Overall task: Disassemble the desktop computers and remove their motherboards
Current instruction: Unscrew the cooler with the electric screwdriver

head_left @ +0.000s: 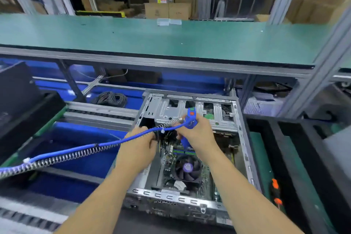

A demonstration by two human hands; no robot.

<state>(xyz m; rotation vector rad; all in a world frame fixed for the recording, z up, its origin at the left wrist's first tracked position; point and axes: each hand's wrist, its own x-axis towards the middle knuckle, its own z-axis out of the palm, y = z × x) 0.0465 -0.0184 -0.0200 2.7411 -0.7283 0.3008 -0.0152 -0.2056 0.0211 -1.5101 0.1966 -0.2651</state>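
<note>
Two bare hands work over one open desktop computer case [191, 150], which lies on its side on the counter [264, 159] with the motherboard [205, 175] still seated inside. In the head view, the right hand [197, 133] has its fingers [185, 128] clamped around a blue powered screwdriver [190, 125], its tip angled down into the case, probably to reach a board screw. A blue cable bound to a coiled metal spring [76, 155] trails from the tool off to the left. The left hand [138, 146], just left of the right-hand fingers, has its fingers curled on a dark bundle of wires [163, 136] at the case's upper left, seemingly pulling it aside so the driver has a free path. Below the fingers sits the round black cooler fan [187, 167], mounted on the board; it and the loose wiring look like the main obstacles to lifting the board out. Beyond the fingertips stands the bare metal drive cage [199, 114]. Well to the right of the fingers, an orange-and-black hand screwdriver [276, 192] lies on the counter. A green shelf [171, 40] spans the view above.
</note>
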